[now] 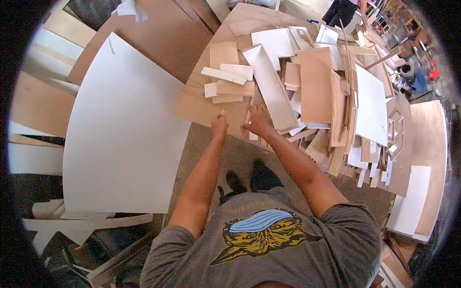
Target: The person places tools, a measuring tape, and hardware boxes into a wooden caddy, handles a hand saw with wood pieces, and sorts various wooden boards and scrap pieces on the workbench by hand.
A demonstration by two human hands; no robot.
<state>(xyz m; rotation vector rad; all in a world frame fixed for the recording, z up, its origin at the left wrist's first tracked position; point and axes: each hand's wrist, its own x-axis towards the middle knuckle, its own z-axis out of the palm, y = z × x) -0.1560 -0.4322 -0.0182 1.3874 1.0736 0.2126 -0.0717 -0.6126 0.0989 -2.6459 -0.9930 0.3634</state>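
Note:
A thin brown wooden board [196,109] lies along the near edge of the worktable. My left hand [219,126] is closed on the board's near edge, thumb on top. Toward the board's right end, my right hand [260,121] has its thumb and fingers apart, with the fingertips at a narrow pale strip [248,116]. Just beyond the hands sit several small wood offcuts [235,88] in a loose stack. A long shallow white tray-like piece [271,89] leans across the pile right of them.
A large white panel [127,129] stands at my left, close to the table corner. Scrap boards, including a wide brown panel [315,86] and a white sheet [371,105], heap up on the right. Another person [340,12] stands beyond the table. More sheets [418,192] lean at far right.

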